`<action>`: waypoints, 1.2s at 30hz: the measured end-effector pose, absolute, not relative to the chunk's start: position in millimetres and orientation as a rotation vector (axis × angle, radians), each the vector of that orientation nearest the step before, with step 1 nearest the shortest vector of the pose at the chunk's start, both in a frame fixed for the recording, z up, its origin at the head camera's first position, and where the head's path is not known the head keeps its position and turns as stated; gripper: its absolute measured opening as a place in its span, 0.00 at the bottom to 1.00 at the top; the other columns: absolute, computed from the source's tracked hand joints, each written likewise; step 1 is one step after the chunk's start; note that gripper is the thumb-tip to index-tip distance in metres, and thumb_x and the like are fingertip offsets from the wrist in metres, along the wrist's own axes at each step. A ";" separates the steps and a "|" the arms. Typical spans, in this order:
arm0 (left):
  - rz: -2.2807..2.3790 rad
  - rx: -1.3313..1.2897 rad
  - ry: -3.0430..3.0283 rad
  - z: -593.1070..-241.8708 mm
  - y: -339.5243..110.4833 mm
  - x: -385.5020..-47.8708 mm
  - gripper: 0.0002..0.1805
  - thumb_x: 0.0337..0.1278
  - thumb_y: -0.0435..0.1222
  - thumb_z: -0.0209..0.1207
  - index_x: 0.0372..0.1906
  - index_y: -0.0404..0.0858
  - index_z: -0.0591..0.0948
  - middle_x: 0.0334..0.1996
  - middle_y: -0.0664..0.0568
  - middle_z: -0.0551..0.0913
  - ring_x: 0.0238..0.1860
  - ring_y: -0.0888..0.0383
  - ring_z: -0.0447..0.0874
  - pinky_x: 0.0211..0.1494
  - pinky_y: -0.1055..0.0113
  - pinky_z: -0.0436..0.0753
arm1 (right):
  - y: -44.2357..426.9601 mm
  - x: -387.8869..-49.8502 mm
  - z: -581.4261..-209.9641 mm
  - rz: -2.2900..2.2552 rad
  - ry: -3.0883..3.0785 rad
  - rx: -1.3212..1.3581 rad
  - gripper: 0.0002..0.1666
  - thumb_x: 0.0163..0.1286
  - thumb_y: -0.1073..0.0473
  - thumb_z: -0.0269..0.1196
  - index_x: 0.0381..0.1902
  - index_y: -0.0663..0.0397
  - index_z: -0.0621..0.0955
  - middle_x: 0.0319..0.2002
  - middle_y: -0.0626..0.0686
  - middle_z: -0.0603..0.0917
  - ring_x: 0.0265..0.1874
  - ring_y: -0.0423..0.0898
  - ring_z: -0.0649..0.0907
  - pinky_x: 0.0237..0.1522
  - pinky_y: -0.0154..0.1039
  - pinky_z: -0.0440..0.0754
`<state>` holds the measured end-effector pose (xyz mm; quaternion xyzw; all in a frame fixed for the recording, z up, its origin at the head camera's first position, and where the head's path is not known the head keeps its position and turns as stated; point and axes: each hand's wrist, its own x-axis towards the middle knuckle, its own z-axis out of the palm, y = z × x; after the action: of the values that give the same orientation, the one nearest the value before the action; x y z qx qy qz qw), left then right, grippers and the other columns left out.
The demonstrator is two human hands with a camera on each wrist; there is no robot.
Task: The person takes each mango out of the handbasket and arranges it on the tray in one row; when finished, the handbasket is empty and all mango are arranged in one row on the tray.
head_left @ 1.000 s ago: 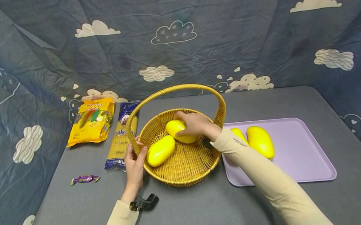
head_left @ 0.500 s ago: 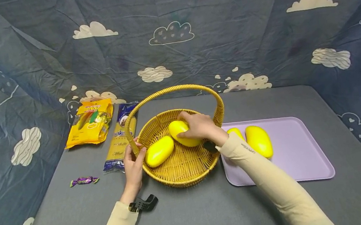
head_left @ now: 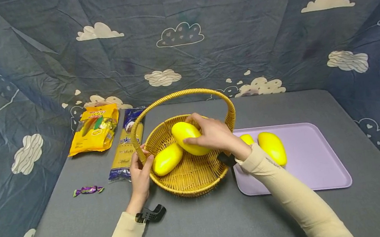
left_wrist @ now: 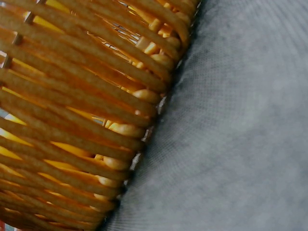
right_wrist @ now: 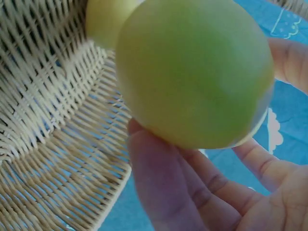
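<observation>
Hanging beyond the far edge of the grey table [head_left: 204, 228], a wrinkled dark blue cloth [head_left: 260, 49] with white cloud prints closes the scene at the back and on both sides. The table has a fine woven texture, seen close in the left wrist view.

Near the middle of the table stands a round basket [head_left: 192, 178] of golden wicker, with a tall wrapped handle. The left hand [head_left: 141, 177] has its thumb and fingers clamped on the rim at the foot of this handle. The right hand [head_left: 215, 133] has its fingers and thumb clamped around a smooth, oval yellow mango [head_left: 185, 135], which is over the basket's opening. A second mango [head_left: 167, 159] lies inside, toward the left rim.

Toward the right edge of the table, a flat lilac tray [head_left: 319, 157] with rounded corners carries two more mangoes [head_left: 272, 149]. Near the far left corner lie a glossy yellow bag [head_left: 94, 129] and a long pasta packet [head_left: 122, 155]; closer to the left edge is a twisted purple sweet [head_left: 88, 190].

The right arm covers much of one tray mango, and the handle crosses the packet. Some left fingers are hidden. Whether the held mango touches its neighbour, I cannot tell.
</observation>
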<state>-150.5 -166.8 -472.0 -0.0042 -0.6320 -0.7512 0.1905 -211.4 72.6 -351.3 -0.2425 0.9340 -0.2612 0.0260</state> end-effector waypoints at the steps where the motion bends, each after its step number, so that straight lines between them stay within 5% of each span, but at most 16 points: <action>1: -2.114 -0.013 -1.768 -472.4 -166.5 -150.6 0.13 0.61 0.24 0.55 0.47 0.21 0.68 0.63 0.40 0.67 0.63 0.51 0.63 0.61 0.69 0.66 | 72.9 -209.5 -350.5 -0.823 2.898 -0.759 0.33 0.57 0.38 0.65 0.57 0.40 0.70 0.39 0.49 0.80 0.33 0.48 0.78 0.30 0.44 0.74; 18: -2.102 -0.029 -1.766 -471.9 -165.9 -150.3 0.13 0.62 0.25 0.55 0.47 0.21 0.68 0.62 0.40 0.68 0.63 0.52 0.63 0.64 0.67 0.62 | 86.6 -177.1 -343.6 -1.272 2.816 -0.944 0.35 0.58 0.40 0.67 0.61 0.38 0.68 0.47 0.49 0.80 0.40 0.42 0.80 0.39 0.44 0.79; 25: -2.097 -0.039 -1.761 -472.9 -166.2 -150.8 0.13 0.61 0.25 0.55 0.46 0.21 0.68 0.62 0.39 0.68 0.63 0.51 0.63 0.64 0.67 0.62 | 103.8 -164.6 -345.7 -1.500 2.688 -1.051 0.34 0.58 0.47 0.69 0.61 0.37 0.68 0.49 0.44 0.78 0.38 0.43 0.79 0.29 0.43 0.80; 31: -2.091 -0.040 -1.763 -473.4 -166.1 -150.7 0.13 0.60 0.25 0.56 0.46 0.22 0.68 0.61 0.39 0.68 0.63 0.51 0.63 0.62 0.67 0.64 | 122.0 -154.6 -345.0 -1.590 2.704 -1.121 0.37 0.56 0.56 0.72 0.61 0.41 0.69 0.48 0.44 0.78 0.33 0.43 0.78 0.30 0.41 0.79; 36: -2.088 -0.040 -1.771 -473.0 -165.9 -150.7 0.13 0.60 0.25 0.56 0.46 0.22 0.69 0.62 0.39 0.68 0.63 0.50 0.63 0.62 0.67 0.64 | 140.6 -147.3 -345.8 -1.690 2.702 -1.134 0.40 0.52 0.66 0.72 0.62 0.47 0.68 0.50 0.46 0.77 0.39 0.44 0.78 0.34 0.38 0.78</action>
<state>-150.7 -165.9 -473.0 -0.0141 -0.6336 -0.7471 0.2005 -147.3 140.6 -345.8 -0.3327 0.7930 -0.4961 -0.1203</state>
